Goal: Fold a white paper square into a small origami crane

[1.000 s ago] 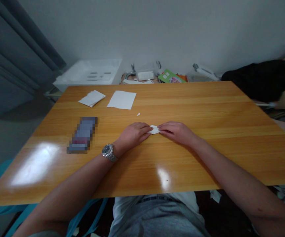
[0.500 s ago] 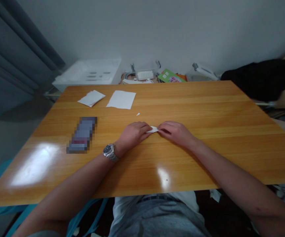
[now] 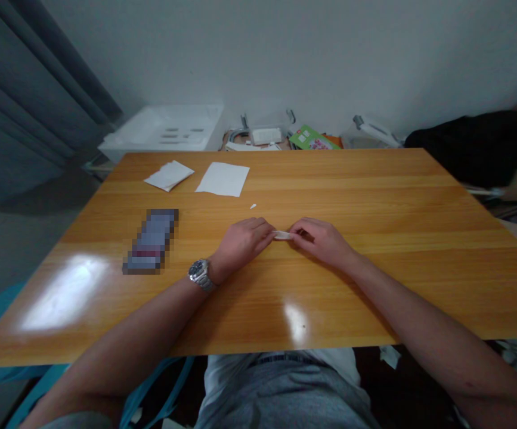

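Note:
A small, narrow piece of folded white paper spans the gap between my two hands, just above or on the wooden table. My left hand, with a metal watch on its wrist, pinches the paper's left end. The right end is between the thumb and fingers of my right hand. Beyond my left hand lies a tiny white paper scrap. Farther back are a flat white sheet and some folded white paper.
A pixelated dark, phone-like object lies on the table's left side. Behind the far edge stand a white foam tray, a green booklet and assorted items. Dark cloth is at the right.
The paper between my hands now looks narrower, and its left end is less covered by my fingers. My right hand has shifted slightly right. The whole view has moved a little.

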`<action>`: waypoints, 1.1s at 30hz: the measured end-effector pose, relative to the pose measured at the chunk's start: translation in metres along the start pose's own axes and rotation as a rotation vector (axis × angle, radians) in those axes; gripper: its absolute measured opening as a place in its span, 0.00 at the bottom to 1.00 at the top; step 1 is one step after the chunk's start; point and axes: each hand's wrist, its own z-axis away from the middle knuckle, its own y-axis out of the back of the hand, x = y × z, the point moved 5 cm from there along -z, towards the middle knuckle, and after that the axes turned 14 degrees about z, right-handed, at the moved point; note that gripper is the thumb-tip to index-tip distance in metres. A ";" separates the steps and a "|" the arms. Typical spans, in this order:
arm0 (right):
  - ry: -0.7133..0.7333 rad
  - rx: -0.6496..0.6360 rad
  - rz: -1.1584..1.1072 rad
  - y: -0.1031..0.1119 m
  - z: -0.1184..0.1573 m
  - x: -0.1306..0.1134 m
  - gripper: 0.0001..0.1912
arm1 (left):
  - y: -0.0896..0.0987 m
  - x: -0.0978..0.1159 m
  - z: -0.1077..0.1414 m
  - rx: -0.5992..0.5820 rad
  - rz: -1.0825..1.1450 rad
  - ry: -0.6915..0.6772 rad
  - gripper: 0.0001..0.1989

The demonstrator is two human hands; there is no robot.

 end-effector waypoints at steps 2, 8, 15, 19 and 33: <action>-0.084 -0.014 -0.073 0.000 0.000 0.002 0.08 | 0.002 -0.001 0.000 0.024 0.054 0.022 0.14; -0.270 0.020 -0.195 0.001 0.001 0.014 0.09 | 0.010 -0.001 -0.001 0.155 0.119 0.007 0.15; -0.272 0.013 -0.081 -0.001 -0.001 0.022 0.07 | 0.004 0.001 0.001 0.064 0.019 -0.102 0.13; -0.217 0.033 -0.022 -0.002 -0.003 0.020 0.06 | -0.004 0.002 0.003 -0.033 0.015 -0.141 0.13; -0.028 0.092 0.104 -0.001 -0.003 0.016 0.06 | -0.014 -0.003 0.004 -0.161 0.006 -0.087 0.17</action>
